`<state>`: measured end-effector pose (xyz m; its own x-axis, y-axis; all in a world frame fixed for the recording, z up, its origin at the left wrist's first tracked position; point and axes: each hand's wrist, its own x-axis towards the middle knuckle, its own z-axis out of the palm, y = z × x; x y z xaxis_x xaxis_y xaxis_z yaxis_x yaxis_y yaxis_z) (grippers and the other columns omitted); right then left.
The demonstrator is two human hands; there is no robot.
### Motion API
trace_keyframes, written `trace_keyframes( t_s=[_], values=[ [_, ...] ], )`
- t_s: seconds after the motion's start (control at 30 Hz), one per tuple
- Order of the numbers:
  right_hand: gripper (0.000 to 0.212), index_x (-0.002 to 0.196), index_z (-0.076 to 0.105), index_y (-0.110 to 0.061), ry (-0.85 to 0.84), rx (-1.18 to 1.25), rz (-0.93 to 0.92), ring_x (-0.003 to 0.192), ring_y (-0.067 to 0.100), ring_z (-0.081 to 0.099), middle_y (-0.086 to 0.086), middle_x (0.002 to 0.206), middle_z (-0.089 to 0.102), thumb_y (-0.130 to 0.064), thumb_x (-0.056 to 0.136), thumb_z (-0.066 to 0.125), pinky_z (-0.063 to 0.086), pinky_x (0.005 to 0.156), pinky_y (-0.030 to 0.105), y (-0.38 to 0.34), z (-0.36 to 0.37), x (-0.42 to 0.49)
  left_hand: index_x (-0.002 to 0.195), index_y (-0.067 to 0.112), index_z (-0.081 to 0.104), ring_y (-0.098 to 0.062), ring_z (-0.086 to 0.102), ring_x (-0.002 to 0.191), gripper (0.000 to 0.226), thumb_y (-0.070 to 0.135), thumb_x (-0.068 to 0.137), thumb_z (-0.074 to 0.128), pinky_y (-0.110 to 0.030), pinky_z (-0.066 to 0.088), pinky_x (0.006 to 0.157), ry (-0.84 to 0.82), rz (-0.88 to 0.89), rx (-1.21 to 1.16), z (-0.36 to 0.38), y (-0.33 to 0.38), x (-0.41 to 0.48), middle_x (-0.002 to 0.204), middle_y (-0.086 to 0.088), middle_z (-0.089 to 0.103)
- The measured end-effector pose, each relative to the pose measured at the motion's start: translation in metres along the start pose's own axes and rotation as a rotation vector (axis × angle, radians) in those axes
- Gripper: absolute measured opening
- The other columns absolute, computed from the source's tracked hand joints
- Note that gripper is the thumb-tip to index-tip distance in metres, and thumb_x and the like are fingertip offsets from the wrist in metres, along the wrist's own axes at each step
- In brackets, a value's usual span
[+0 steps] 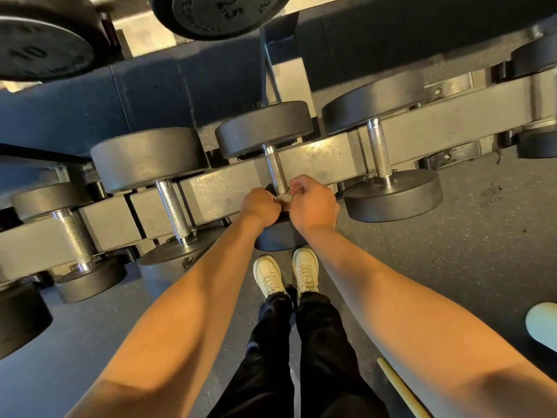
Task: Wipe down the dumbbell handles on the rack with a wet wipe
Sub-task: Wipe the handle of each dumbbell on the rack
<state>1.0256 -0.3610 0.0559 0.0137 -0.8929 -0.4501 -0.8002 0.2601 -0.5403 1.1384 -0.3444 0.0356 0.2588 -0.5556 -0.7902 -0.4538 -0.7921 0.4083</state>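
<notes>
On the rack (pixel 211 188), middle dumbbell handle (pixel 275 170) | left hand (pixel 260 203), right hand (pixel 312 203) both pinch wet wipe (pixel 281 199) | wipe against handle's near end

Grey steel rack (pixel 211 188), lower tier runs corner to corner and at least five black dumbbells sit across its beam side by side: leftmost dumbbell (pixel 72 236), second dumbbell (pixel 174 206), middle dumbbell (pixel 265 128), fourth dumbbell (pixel 378 152), and a far right dumbbell (pixel 536 61) half out of frame. Tier above holds a 10 dumbbell (pixel 39 49) and a 12.5 dumbbell (pixel 223 13). Under it all is dark speckled rubber floor (pixel 482 236), with a pair of white sneakers (pixel 268 276) planted just in front of the rack
</notes>
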Motion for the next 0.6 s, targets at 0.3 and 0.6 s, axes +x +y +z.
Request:
trace_keyframes(
  t_s=[0.3, 0.6],
  values=[
    [0.038, 0.131, 0.058, -0.030, -0.040, -0.036, 0.025, 0.098, 0.018, 0.066, -0.010, 0.104, 0.072, -0.015, 0.097, 0.049, 0.046, 0.079, 0.032, -0.006, -0.006, -0.001, 0.111, 0.006, 0.068, -0.027, 0.064, 0.100, 0.025, 0.023, 0.105, 0.050, -0.040, 0.054, 0.090, 0.320, 0.060, -0.257, -0.017, 0.003, -0.006, 0.105, -0.013, 0.070],
    [0.037, 0.131, 0.060, -0.028, -0.028, -0.025, -0.009, 0.104, 0.020, 0.065, -0.009, 0.106, 0.072, -0.015, 0.098, 0.048, 0.046, 0.089, 0.038, -0.004, -0.008, -0.001, 0.114, 0.003, 0.061, -0.031, 0.060, 0.102, 0.035, 0.023, 0.108, 0.033, -0.045, 0.049, 0.096, 0.253, -0.020, -0.391, -0.011, 0.033, 0.027, 0.111, -0.020, 0.064]
  ],
)
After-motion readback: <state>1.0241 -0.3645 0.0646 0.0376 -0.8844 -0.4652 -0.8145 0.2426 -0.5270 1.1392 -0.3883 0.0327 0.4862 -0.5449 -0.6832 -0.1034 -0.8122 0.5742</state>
